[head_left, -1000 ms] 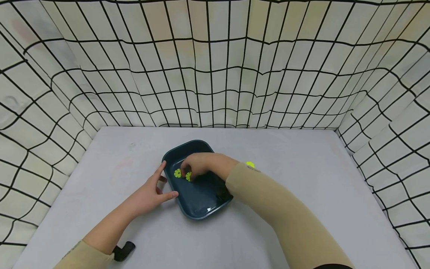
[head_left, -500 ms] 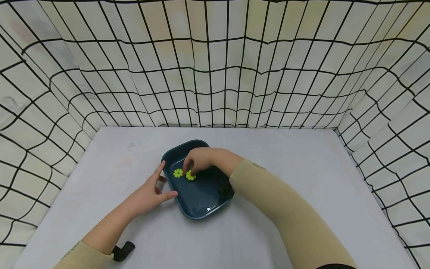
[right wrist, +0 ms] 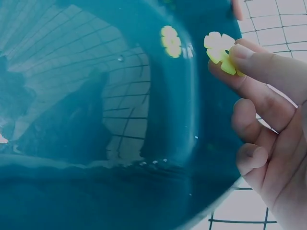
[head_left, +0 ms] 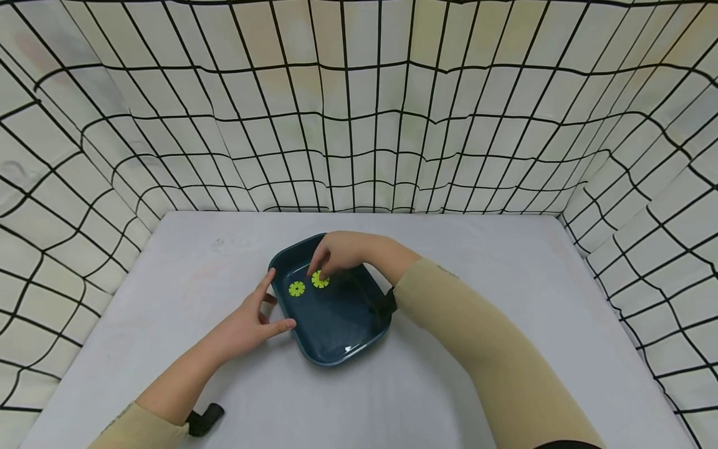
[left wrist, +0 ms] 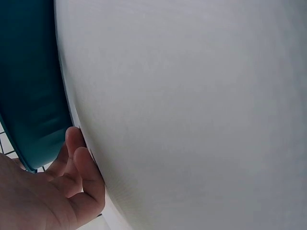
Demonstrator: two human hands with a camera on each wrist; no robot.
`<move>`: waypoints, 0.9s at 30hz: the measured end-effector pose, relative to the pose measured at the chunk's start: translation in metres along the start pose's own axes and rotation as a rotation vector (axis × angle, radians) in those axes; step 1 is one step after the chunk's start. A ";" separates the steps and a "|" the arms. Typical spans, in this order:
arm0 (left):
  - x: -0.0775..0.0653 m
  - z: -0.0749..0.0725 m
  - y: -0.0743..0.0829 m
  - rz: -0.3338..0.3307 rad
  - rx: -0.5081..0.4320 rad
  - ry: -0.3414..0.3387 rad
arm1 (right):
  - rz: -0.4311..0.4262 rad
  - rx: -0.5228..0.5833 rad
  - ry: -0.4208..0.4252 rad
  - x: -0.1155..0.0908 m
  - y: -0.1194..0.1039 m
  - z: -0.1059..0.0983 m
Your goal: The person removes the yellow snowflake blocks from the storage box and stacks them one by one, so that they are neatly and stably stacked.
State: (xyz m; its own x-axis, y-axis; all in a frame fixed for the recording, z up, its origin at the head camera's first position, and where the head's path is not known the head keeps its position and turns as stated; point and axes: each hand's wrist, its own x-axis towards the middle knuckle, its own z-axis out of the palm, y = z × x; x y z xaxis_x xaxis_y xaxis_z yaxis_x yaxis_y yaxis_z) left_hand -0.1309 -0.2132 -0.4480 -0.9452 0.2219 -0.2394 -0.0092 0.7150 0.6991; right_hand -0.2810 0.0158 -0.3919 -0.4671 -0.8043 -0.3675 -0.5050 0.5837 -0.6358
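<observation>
A dark blue-green tray (head_left: 342,330) with rounded corners stands slanted on the table. My left hand (head_left: 249,324) is spread at its left side, index fingertip and thumb touching the rim; in the left wrist view the other fingers bend below the tray's outer wall. Over the tray's far part, my right hand (head_left: 342,252) pinches a yellow notched plastic disc (right wrist: 218,48), flower-like in outline, between thumb and index finger. A second such disc (head_left: 296,289) lies inside the tray near the left wall. Ripples and net reflections show on a watery surface inside the tray.
A white-covered table (head_left: 505,312) lies under everything. Black netting (head_left: 359,134) over pale walls rises at the back and both sides. A short black piece (head_left: 207,419) sticks out beside the left sleeve.
My right hand has moved up and slightly right with the disc, away from the second disc. A yellow thing seen right of the tray one second ago is now hidden by the right arm.
</observation>
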 end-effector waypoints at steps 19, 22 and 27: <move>0.000 0.000 0.001 -0.013 -0.003 0.008 | 0.029 0.026 0.111 -0.040 0.013 -0.029; 0.000 0.000 0.000 -0.006 0.005 0.012 | 0.057 0.055 0.120 -0.048 0.020 -0.033; 0.001 0.001 -0.001 0.005 0.018 0.015 | 0.106 0.074 0.147 -0.063 0.039 -0.036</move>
State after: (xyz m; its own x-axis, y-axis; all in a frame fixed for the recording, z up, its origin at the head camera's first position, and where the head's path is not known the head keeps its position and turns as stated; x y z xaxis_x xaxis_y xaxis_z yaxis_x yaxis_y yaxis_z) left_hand -0.1312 -0.2128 -0.4496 -0.9500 0.2157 -0.2256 0.0013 0.7255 0.6882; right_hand -0.2973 0.0937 -0.3691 -0.6180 -0.7110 -0.3354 -0.3952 0.6498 -0.6493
